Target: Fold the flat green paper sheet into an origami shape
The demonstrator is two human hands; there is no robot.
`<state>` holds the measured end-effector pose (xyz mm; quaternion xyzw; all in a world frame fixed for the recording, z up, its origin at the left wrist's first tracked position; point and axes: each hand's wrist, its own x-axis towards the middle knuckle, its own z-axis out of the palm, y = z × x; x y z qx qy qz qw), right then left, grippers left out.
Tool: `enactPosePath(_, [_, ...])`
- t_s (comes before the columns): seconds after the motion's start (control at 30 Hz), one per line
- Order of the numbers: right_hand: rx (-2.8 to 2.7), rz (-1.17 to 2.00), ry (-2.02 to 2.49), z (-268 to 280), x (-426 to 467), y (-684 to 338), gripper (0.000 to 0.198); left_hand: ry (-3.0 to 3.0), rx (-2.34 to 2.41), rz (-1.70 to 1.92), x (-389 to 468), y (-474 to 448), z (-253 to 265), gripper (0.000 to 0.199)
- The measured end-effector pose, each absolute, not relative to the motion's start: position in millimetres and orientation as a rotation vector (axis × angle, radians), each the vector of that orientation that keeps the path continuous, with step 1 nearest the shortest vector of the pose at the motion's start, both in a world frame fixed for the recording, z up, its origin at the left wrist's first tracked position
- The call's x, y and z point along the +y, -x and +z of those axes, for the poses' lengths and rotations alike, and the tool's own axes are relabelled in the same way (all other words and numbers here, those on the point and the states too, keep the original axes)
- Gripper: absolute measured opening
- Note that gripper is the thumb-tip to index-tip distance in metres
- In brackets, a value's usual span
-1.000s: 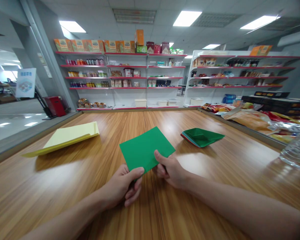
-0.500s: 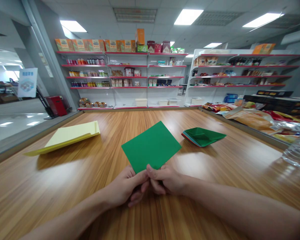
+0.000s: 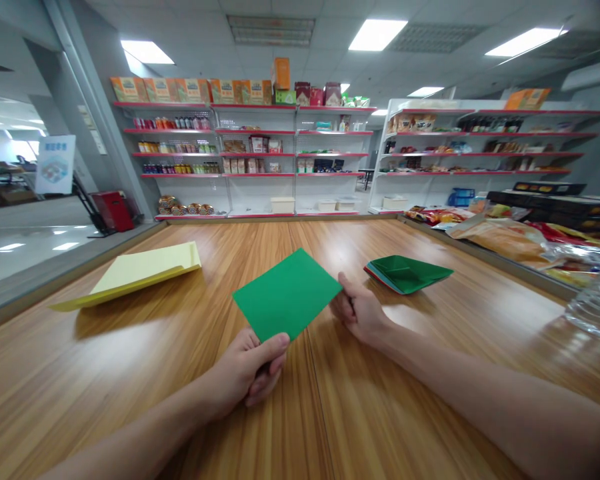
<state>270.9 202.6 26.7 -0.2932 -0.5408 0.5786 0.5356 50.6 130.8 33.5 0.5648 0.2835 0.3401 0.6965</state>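
Note:
A green sheet of paper [image 3: 286, 293] is held up above the wooden table [image 3: 190, 360], one corner pointing away from me. My left hand [image 3: 260, 363] pinches its near corner, thumb on top and fingers curled beneath. At the right corner, my right hand [image 3: 360, 307] grips the edge between thumb and curled fingers. Just beyond that hand lies a folded green paper [image 3: 415, 272], with red and blue layers showing along its left side. Far to the left rests a pale yellow pad of paper [image 3: 147, 268] with raised, folded edges.
Packaged snacks [image 3: 510, 240] and black boxes [image 3: 545, 203] are piled along the right side. A clear plastic bottle [image 3: 597, 300] lies at the right edge. Behind the table stand stocked shelves [image 3: 250, 160]. To the left is a red box [image 3: 113, 210] on the floor.
My right hand has left the near corner and moved right and forward to the paper's right corner. The green sheet has shifted slightly left. My left hand keeps its pinch.

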Motion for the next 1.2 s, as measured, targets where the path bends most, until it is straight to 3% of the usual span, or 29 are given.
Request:
enactPosePath(0.17, [-1.586, 1.559, 0.574, 23.3, 193.5, -264.5, 0.076, -1.222, 0.662, 0.806, 132.1, -57.6, 33.0, 0.046])
enactPosePath(0.37, [-2.104, 1.708, 0.666, 23.5, 162.4, -241.1, 0.075, -1.493, 0.682, 0.612, 128.1, -61.4, 36.2, 0.058])
enactPosePath(0.7, [-2.094, 1.511, 0.783, 22.9, 161.9, -249.3, 0.073, -1.513, 0.637, 0.568, 131.5, -58.4, 39.7, 0.051])
enactPosePath(0.87, [-1.796, 1.503, 0.769, 16.8, 169.1, -254.3, 0.067, -1.427, 0.62, 0.567, 133.5, -49.2, 37.2, 0.048])
enactPosePath(1.03, [-1.386, 1.441, 0.752, 14.9, 183.9, -261.1, 0.058, -1.238, 0.529, 0.706, 139.5, -36.9, 37.3, 0.044])
enactPosePath(1.2, [-1.435, 1.498, 0.649, 17.3, 186.9, -258.8, 0.061, -1.14, 0.45, 0.978, 145.7, -37.5, 37.4, 0.049])
